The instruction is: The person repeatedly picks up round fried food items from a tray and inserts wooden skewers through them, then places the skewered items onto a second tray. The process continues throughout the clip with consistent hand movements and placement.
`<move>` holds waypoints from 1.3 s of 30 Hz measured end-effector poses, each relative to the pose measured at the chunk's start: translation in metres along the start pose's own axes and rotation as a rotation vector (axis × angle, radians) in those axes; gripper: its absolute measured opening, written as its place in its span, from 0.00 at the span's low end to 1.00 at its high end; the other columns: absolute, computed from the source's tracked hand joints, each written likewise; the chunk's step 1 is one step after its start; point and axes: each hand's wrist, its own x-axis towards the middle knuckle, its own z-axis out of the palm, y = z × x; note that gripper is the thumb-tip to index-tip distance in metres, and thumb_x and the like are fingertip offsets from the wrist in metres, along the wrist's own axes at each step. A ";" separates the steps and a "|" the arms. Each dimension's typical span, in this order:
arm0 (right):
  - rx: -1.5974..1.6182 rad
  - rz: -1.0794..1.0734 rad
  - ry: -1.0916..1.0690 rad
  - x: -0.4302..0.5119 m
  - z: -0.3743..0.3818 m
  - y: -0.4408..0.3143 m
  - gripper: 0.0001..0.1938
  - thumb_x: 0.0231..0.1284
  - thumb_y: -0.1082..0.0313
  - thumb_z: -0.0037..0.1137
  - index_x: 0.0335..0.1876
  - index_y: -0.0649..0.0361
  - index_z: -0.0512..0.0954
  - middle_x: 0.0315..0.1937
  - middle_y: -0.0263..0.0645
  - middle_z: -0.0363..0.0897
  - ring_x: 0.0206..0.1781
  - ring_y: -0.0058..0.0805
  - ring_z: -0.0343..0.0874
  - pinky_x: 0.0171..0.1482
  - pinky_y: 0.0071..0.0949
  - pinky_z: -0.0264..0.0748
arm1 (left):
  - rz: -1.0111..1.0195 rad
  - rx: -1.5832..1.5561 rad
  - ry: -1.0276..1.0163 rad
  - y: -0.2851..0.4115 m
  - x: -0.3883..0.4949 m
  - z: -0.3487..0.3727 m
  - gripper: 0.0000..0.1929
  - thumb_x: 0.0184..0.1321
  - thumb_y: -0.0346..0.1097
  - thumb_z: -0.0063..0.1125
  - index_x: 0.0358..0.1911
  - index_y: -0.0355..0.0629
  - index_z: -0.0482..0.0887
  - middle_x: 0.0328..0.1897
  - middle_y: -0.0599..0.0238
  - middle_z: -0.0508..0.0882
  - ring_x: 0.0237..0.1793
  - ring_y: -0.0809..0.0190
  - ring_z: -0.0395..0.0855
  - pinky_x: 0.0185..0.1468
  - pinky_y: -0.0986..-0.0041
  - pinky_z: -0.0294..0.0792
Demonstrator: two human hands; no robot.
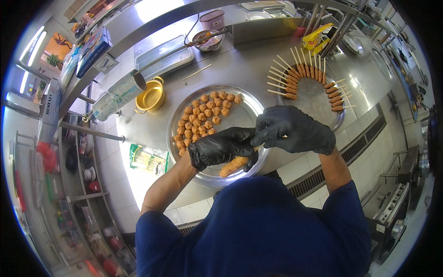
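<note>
My left hand (225,143), in a black glove, is wrapped around a minced-meat kebab (233,167) whose free end sticks out below the fingers. At the kebab's other end, my black-gloved right hand (294,130) pinches the wooden stick (258,147); only a short piece of the stick shows. Both hands are over the near right part of a round metal tray (244,123). Rows of raw meatballs (202,116) cover that tray's left side. A second round tray (309,93), to the right, bears several shaped kebabs (292,81) on sticks, set along its rim.
A gold-coloured pot (151,97) stands left of the meatballs. A pack of sticks (149,160) lies near the table's left edge, and a loose stick (197,72) farther back. A plastic-wrap roll (119,95) hangs from the metal rail. Behind are a bowl (207,39) and a lidded container (164,57).
</note>
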 end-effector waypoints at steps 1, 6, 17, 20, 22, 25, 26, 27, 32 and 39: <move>-0.002 -0.019 0.015 0.001 0.000 0.000 0.15 0.49 0.70 0.77 0.45 0.51 0.91 0.42 0.34 0.85 0.47 0.37 0.83 0.50 0.38 0.80 | -0.049 -0.071 0.003 -0.002 0.000 -0.001 0.24 0.71 0.35 0.68 0.65 0.29 0.78 0.52 0.56 0.87 0.51 0.64 0.85 0.59 0.74 0.78; 0.019 -0.066 0.021 0.001 -0.001 0.000 0.12 0.53 0.70 0.74 0.45 0.53 0.89 0.42 0.38 0.84 0.44 0.42 0.84 0.48 0.39 0.79 | -0.022 -0.310 -0.072 -0.007 0.000 -0.001 0.24 0.71 0.36 0.68 0.63 0.28 0.78 0.50 0.52 0.87 0.48 0.60 0.87 0.55 0.68 0.80; 0.024 -0.016 0.038 -0.004 0.003 0.002 0.08 0.54 0.70 0.74 0.40 0.52 0.90 0.38 0.35 0.86 0.41 0.37 0.86 0.45 0.36 0.80 | -0.064 -0.309 -0.065 -0.003 0.002 0.004 0.25 0.71 0.36 0.67 0.65 0.27 0.76 0.43 0.49 0.88 0.43 0.54 0.91 0.52 0.65 0.84; 0.016 -0.059 0.071 -0.004 0.004 0.001 0.10 0.51 0.70 0.77 0.40 0.52 0.90 0.38 0.33 0.87 0.41 0.35 0.85 0.45 0.36 0.80 | -0.092 -0.234 -0.054 -0.010 0.003 0.001 0.24 0.70 0.34 0.67 0.63 0.27 0.77 0.43 0.52 0.89 0.41 0.58 0.89 0.50 0.67 0.83; 0.013 -0.078 0.071 -0.005 0.003 0.001 0.10 0.52 0.68 0.77 0.40 0.52 0.90 0.38 0.34 0.87 0.42 0.37 0.85 0.46 0.37 0.80 | -0.098 -0.031 0.017 -0.014 0.006 -0.002 0.23 0.71 0.32 0.67 0.64 0.27 0.76 0.44 0.53 0.88 0.41 0.58 0.89 0.50 0.69 0.83; -0.008 -0.093 0.054 -0.004 0.002 0.000 0.09 0.55 0.64 0.76 0.40 0.55 0.89 0.36 0.37 0.86 0.43 0.41 0.85 0.48 0.40 0.81 | 0.029 -0.347 -0.140 -0.019 0.007 -0.001 0.22 0.71 0.31 0.66 0.63 0.28 0.76 0.43 0.54 0.87 0.42 0.59 0.88 0.49 0.70 0.82; -0.018 -0.093 0.049 -0.004 0.001 0.000 0.10 0.55 0.64 0.76 0.40 0.55 0.89 0.36 0.37 0.86 0.43 0.41 0.85 0.48 0.40 0.81 | 0.034 -0.359 -0.137 -0.019 0.007 0.001 0.21 0.71 0.31 0.66 0.62 0.28 0.76 0.43 0.55 0.87 0.43 0.60 0.88 0.49 0.70 0.81; -0.029 -0.090 0.042 -0.004 0.001 0.000 0.10 0.55 0.63 0.76 0.40 0.55 0.89 0.35 0.37 0.86 0.42 0.41 0.85 0.48 0.40 0.81 | 0.013 -0.363 -0.118 -0.020 0.007 0.002 0.20 0.72 0.31 0.65 0.61 0.29 0.77 0.42 0.55 0.87 0.43 0.60 0.88 0.48 0.70 0.81; -0.025 -0.084 0.023 -0.005 0.000 0.002 0.12 0.53 0.62 0.77 0.41 0.54 0.88 0.37 0.36 0.87 0.43 0.42 0.84 0.50 0.40 0.80 | 0.026 -0.339 -0.174 -0.018 0.009 0.007 0.20 0.71 0.36 0.67 0.59 0.32 0.78 0.41 0.55 0.86 0.43 0.58 0.88 0.49 0.65 0.81; -0.021 -0.069 0.007 -0.007 0.000 0.004 0.15 0.51 0.63 0.78 0.43 0.54 0.87 0.43 0.35 0.88 0.47 0.40 0.84 0.54 0.40 0.79 | 0.057 -0.302 -0.260 -0.023 0.014 0.004 0.24 0.68 0.40 0.71 0.59 0.32 0.77 0.39 0.53 0.86 0.42 0.56 0.89 0.48 0.65 0.81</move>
